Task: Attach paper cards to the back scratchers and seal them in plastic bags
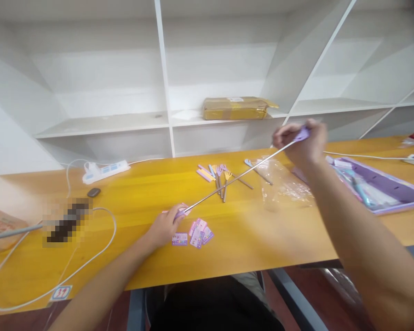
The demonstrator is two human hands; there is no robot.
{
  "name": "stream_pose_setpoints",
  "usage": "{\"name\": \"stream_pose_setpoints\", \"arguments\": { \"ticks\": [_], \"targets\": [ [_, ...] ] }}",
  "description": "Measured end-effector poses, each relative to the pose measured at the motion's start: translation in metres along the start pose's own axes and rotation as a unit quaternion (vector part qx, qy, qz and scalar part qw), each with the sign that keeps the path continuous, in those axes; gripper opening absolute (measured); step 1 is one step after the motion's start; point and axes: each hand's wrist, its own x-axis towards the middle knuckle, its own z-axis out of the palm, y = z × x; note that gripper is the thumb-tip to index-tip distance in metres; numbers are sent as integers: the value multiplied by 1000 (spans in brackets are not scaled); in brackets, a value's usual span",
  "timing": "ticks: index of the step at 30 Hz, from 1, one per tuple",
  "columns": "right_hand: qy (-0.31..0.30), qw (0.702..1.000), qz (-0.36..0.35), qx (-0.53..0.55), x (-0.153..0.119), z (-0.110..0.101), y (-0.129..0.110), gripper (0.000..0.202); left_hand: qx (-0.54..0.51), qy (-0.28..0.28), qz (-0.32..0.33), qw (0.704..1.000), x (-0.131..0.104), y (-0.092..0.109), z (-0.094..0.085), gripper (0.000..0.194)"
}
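While both hands grip its lilac plastic ends, the thin extended metal telescopic rod point(234, 179) slants above the glossy yellow wooden surface point(131, 193); left hand point(163, 228) low and near, right hand point(301, 142) raised, blurred.

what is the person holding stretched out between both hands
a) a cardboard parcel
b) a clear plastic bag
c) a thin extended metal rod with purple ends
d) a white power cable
c: the thin metal rod runs from the left hand low on the yellow table up to the raised right hand, each hand gripping a purple end; the cable, bag and parcel lie untouched.
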Motion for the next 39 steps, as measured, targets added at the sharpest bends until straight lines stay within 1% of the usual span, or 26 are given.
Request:
{"name": "stream_pose_setpoints", "arguments": {
  "ticks": [1, 2, 3, 4, 6, 8, 9, 10, 11, 12, 14, 18, 20, 23, 26, 28, 30, 31, 36, 38, 39],
  "targets": [
    [-39, 999, 4, -6, -4, 23, 14, 91, -7, 7, -7, 1000, -1, 2, 2, 40],
    [-91, 996, 15, -11, -10, 48, 30, 89, -16, 13, -9, 1000, -1, 3, 3, 39],
    [-136, 990, 26, -9, -19, 74, 48, 87, -25, 19, -8, 999, -1, 2, 4, 39],
    [-166, 985, 38, -9, -31, 102, 66, 86, -35, 24, -7, 999, -1, 0, 5, 40],
    [-197, 979, 50, -6, -61, 156, 104, 89, -55, 36, -8, 998, 1, -8, 6, 42],
    [-207, 977, 47, -1, -93, 203, 139, 91, -66, 45, -20, 997, 2, -19, 6, 44],
    [-225, 973, 43, 4, -108, 221, 155, 91, -66, 48, -27, 996, 3, -24, 5, 45],
    [-237, 970, 47, 17, -120, 235, 168, 92, -66, 49, -32, 996, 4, -28, 5, 45],
    [-242, 968, 52, 32, -130, 244, 179, 92, -65, 48, -35, 996, 5, -31, 4, 45],
    [-244, 967, 52, 41, -137, 248, 188, 91, -63, 45, -37, 996, 7, -34, 4, 45],
    [-240, 968, 54, 49, -144, 247, 200, 90, -58, 35, -33, 997, 10, -36, 4, 45],
    [-244, 966, 74, 33, -147, 227, 207, 89, -34, 6, -22, 999, 15, -33, 3, 44],
    [-258, 963, 79, 15, -149, 218, 203, 89, -24, -4, -20, 999, 15, -31, 3, 45],
    [-318, 945, 32, -64, -148, 201, 186, 87, -15, -10, -12, 1000, 11, -28, 2, 44],
    [-368, 909, -37, -190, -142, 177, 161, 71, -21, -17, 2, 1000, 6, -25, 4, 44],
    [-388, 873, -66, -289, -138, 160, 148, 58, -28, -24, 6, 999, 3, -21, 6, 43],
    [-406, 831, -83, -372, -136, 146, 142, 53, -25, -32, 3, 999, 2, -17, 8, 42],
    [-410, 819, -83, -392, -137, 141, 141, 52, -22, -37, 1, 999, 3, -14, 8, 41],
    [-403, 795, -76, -446, -141, 124, 151, 57, -31, -63, 4, 998, 22, -5, 11, 39],
    [-403, 767, -91, -491, -139, 120, 154, 56, -43, -55, 11, 998, 29, -7, 11, 37],
    [-399, 752, -98, -516, -136, 117, 154, 55, -47, -38, 12, 998, 31, -10, 10, 37]
  ]
}}
